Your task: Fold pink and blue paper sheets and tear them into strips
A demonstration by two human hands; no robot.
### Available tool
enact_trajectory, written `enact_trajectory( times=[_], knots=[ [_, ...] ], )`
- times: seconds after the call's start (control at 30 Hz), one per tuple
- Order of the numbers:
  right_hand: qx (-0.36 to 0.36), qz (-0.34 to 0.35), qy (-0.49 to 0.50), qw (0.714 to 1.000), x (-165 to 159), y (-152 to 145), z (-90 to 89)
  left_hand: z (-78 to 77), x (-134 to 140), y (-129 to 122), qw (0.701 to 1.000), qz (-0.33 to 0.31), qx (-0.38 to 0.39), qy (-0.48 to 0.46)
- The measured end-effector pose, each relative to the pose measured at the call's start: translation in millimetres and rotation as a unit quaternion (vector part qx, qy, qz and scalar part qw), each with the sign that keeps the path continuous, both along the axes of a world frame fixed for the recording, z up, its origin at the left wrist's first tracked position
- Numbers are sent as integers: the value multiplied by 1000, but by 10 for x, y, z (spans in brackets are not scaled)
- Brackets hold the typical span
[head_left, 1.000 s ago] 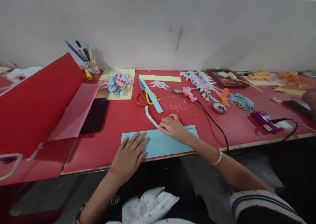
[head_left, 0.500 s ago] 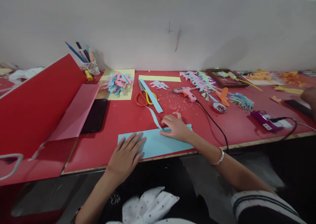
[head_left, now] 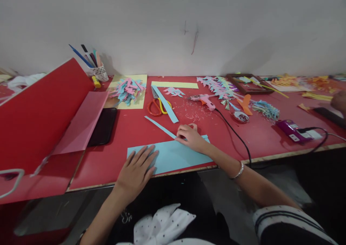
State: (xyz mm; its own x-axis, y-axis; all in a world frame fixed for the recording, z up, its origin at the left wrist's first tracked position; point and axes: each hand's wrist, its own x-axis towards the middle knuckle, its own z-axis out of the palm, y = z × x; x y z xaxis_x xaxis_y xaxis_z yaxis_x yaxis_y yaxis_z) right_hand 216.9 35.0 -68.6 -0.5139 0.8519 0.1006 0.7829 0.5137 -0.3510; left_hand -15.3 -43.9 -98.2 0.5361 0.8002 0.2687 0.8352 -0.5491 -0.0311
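A light blue sheet of paper (head_left: 173,156) lies along the front edge of the red table. My left hand (head_left: 137,165) rests flat on its left end, fingers spread. At the sheet's far edge, my right hand (head_left: 190,137) is closed with thumb and fingers pinched on a narrow blue paper strip (head_left: 160,127). The strip's free end reaches out to the left over the table, and a short bit shows right of the hand. Whether the strip is still joined to the sheet is hidden by my fingers. Beyond lie scissors (head_left: 154,108) under a wider blue strip (head_left: 167,106).
A pink glue gun (head_left: 205,101) lies to the right, its black cord running to a purple power box (head_left: 290,130). Cut paper pieces (head_left: 129,90) are heaped at the back left. A phone (head_left: 104,126) sits partly under pink paper. Another person's hand (head_left: 339,102) is at far right.
The narrow strip's free end has swung left and now lies straighter, where it curved before. My right hand has shifted only slightly; my left hand stays flat on the sheet.
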Motion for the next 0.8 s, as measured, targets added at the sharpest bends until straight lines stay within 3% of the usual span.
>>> enact_trajectory(
  times=[0.27, 0.37, 0.5, 0.8],
  knots=[
    [7, -64, 7, 998, 60, 119, 16, -2, 10, 13, 1000, -7, 16, -5],
    [12, -35, 25, 999, 106, 62, 51, -3, -7, 5, 1000, -9, 18, -5],
    [32, 27, -29, 999, 150, -30, 61, -15, -69, -21, 1000, -3, 29, -7],
    [30, 32, -73, 996, 126, 32, 18, -19, -117, -33, 999, -7, 42, -13]
  ],
)
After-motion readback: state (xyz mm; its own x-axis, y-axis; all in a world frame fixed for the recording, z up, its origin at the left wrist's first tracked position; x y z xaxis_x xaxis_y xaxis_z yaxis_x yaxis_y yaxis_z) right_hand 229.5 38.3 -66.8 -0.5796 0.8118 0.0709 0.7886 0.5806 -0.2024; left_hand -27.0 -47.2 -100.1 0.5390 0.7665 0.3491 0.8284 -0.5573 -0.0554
